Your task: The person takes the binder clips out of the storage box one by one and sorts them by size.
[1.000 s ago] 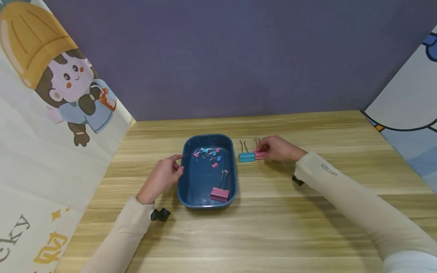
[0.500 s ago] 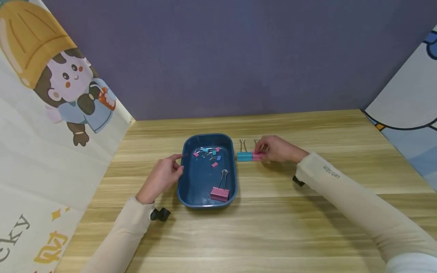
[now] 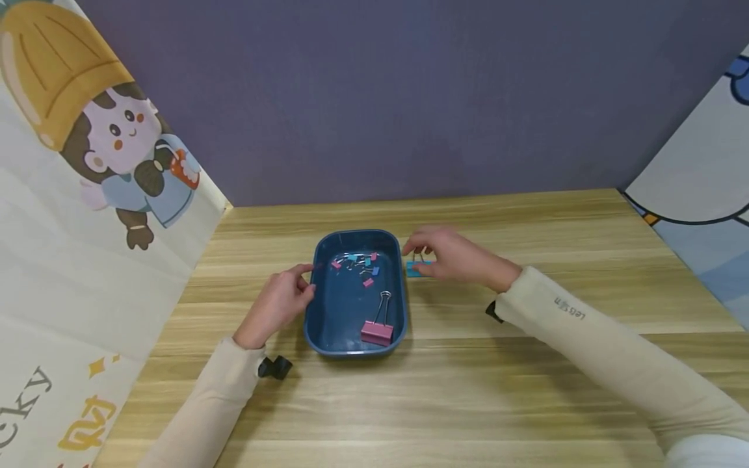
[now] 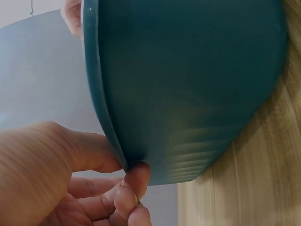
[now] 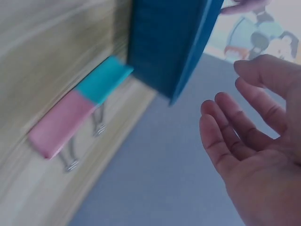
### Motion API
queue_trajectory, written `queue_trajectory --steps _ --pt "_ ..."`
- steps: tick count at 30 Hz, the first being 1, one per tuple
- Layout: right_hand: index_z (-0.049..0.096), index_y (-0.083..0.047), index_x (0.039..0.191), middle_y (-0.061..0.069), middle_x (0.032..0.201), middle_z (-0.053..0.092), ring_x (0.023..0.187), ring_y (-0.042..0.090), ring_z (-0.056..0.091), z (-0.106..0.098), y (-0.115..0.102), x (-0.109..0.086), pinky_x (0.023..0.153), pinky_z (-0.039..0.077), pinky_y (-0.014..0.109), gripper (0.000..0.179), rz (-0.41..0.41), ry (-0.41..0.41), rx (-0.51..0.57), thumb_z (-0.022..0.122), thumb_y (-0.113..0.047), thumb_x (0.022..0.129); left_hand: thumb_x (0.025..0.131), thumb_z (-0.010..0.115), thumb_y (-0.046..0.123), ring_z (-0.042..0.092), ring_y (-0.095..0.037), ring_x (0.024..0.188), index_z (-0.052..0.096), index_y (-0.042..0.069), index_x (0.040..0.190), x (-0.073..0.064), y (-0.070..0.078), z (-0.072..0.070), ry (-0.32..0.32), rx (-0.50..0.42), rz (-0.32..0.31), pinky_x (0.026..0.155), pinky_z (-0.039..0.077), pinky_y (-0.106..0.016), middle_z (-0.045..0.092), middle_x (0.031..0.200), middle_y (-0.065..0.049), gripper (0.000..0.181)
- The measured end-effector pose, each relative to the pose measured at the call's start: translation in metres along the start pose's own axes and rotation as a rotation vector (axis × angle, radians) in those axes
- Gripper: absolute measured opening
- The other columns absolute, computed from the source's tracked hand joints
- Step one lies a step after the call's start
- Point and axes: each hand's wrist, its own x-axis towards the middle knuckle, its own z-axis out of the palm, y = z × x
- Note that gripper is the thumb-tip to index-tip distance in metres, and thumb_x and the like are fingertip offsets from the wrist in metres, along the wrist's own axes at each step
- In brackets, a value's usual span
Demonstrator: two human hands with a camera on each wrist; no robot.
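The tray (image 3: pixel 336 325) is pinched by the left hand (image 3: pixel 279 300); right of its clips (image 3: pixel 377 334), the empty right hand (image 3: pixel 450 255) is held spread.

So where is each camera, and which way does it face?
On head: faces forward and down at a blue rounded plastic tray; left hand, right hand, sleeves show.
On left wrist: faces the tray's outer side; both hands show.
On right wrist: faces turquoise binder clip, pink binder clip; both hands show.
Wrist views share the tray.
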Motion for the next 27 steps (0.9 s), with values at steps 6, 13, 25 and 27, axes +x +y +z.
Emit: queue_trajectory --steps 6,13,25,27 --pt "0.067 -0.009 0.11 0.003 0.107 0.06 0.092 0.019 0.059 0.006 -0.021 0.006 0.08 0.05 0.034 0.026 -0.039 -0.041 0.02 0.07 -0.01 0.084 0.09 0.06 0.008 0.052 -0.014 0.055 0.052 -0.006 0.128 0.0 0.0 0.0 0.002 -0.003 0.001 0.051 0.045 -0.029 0.059 0.072 -0.004 0.042" --pt "0.066 -0.012 0.11 -0.001 0.104 0.058 0.087 0.017 0.059 0.022 -0.034 0.013 0.075 0.049 0.026 0.027 -0.073 -0.094 0.02 0.071 -0.012 0.084 0.089 0.061 0.008 0.051 -0.015 0.055 0.052 -0.006 0.127 0.0 0.001 0.0 0.003 0.0 0.002 0.052 0.045 -0.03 0.058 0.07 -0.003 0.042" --pt "0.068 -0.006 0.105 0.005 0.103 0.064 0.085 0.016 0.06 0.047 -0.057 0.031 0.075 0.049 0.028 0.027 -0.03 -0.266 -0.023 0.074 -0.019 0.082 0.089 0.06 0.008 0.051 -0.015 0.054 0.051 -0.006 0.128 0.001 0.002 -0.001 -0.007 -0.003 -0.002 0.051 0.045 -0.029 0.058 0.07 -0.003 0.042" --pt "0.068 -0.006 0.106 0.005 0.102 0.065 0.085 0.015 0.059 0.051 -0.062 0.033 0.076 0.049 0.03 0.03 0.004 -0.317 -0.051 0.074 -0.021 0.082 0.09 0.06 0.008 0.051 -0.015 0.054 0.051 -0.006 0.128 0.001 0.001 -0.001 -0.012 -0.005 -0.006 0.051 0.044 -0.029 0.058 0.07 -0.003 0.042"
